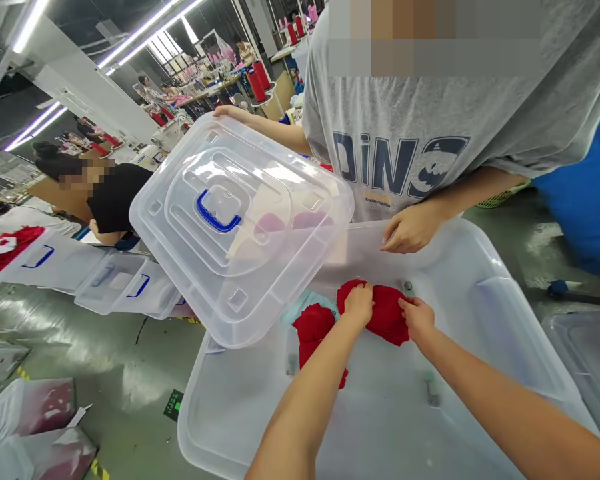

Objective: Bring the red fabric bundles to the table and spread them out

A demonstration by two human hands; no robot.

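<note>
Both of my hands are down inside a large clear plastic bin (485, 427), on a bundle of red cloth (391, 313). My left hand (359, 305) is closed on the bundle's left part, with fingers curled over it. My right hand (418, 316) pinches its right edge between thumb and fingers. Beside my left wrist lies a second red cloth piece (314, 325), partly hidden by my forearm. Some pale blue material (303, 305) shows behind it. A clear lid (275, 267) with a blue handle slants over the bin's left side, held at its far edge by a co-worker's hand (235, 115).
The co-worker in a grey shirt (380, 133) stands across the bin, the other hand (414, 228) over its far rim. More clear boxes (145, 287) stand at the left, some with red contents. Another lidded box (585, 353) is at the right. Sewing tables fill the background.
</note>
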